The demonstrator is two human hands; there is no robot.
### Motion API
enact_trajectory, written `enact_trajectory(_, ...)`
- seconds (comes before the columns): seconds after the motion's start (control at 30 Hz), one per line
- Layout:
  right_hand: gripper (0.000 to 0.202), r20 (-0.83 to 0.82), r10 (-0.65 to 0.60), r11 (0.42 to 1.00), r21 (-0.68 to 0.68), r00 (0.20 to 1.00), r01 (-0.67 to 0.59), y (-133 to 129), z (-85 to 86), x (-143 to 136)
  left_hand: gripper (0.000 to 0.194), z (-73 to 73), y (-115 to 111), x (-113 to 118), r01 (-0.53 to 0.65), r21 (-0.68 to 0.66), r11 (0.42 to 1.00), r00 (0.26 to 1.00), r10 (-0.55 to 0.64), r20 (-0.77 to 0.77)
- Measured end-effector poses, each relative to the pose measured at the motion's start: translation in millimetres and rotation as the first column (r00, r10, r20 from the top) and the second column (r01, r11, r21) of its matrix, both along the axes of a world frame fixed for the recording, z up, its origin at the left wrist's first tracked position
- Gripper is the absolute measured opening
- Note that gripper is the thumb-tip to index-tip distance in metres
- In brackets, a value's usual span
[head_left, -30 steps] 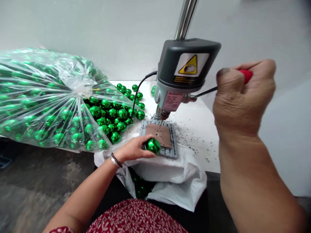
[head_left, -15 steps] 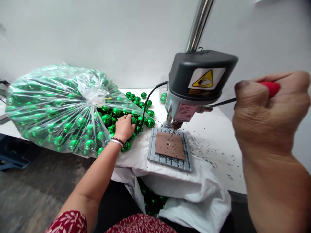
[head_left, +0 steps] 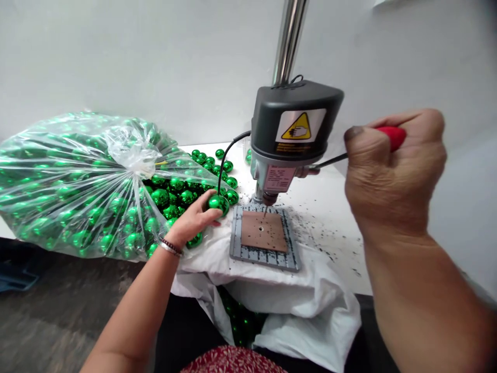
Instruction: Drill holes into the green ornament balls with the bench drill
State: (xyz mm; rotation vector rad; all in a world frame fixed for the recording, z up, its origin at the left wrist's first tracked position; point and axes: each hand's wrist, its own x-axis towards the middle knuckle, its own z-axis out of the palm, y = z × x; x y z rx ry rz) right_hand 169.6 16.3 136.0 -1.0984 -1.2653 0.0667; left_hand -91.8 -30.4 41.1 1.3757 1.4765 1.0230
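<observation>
My left hand (head_left: 197, 216) is closed around a shiny green ball (head_left: 218, 204), thumb on its near side and fingers behind. The ball is just left of the drill press base (head_left: 235, 243). With my right hand (head_left: 396, 171) I grip the red-knobbed lever (head_left: 393, 137) of the drill press (head_left: 297, 124). A thin bit (head_left: 265, 212) points down from its chuck, above a brown board (head_left: 267, 241) with a small hole. Behind my left hand, loose green balls (head_left: 176, 184) spill from a big clear plastic bag (head_left: 134, 168).
Dark shavings (head_left: 322, 235) litter the white table (head_left: 345, 259) right of the base. A black cable (head_left: 222, 166) arches down left of the drill. White cloth (head_left: 310, 321) hangs off the front edge, with more green balls (head_left: 243, 324) below. A steel column (head_left: 289, 41) rises behind.
My left hand has come out of the pile toward the drill base, now with a green ball in its grip. My right hand stays on the lever. The view has shifted slightly right.
</observation>
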Motion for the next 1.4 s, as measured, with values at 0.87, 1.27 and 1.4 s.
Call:
enact_trajectory(0.87,0.025,0.115,0.227,0.969,0.07,0.967,-0.236,9,-12.6,12,0.048,-48.5,17,67,0.103,0.017,0.995,0.926,-0.09,-0.366)
enact_trajectory(1.27,0.019,0.07,0.141,0.99,0.006,0.988,-0.142,-4,0.5,4,0.058,-41.0,29,75,0.173,0.015,0.985,0.833,-0.138,-0.536)
enact_trajectory(1.4,0.019,0.017,0.151,0.988,-0.013,0.988,-0.151,-7,4.4,3,0.058,-36.6,34,80,0.24,0.056,0.969,0.802,-0.166,-0.573)
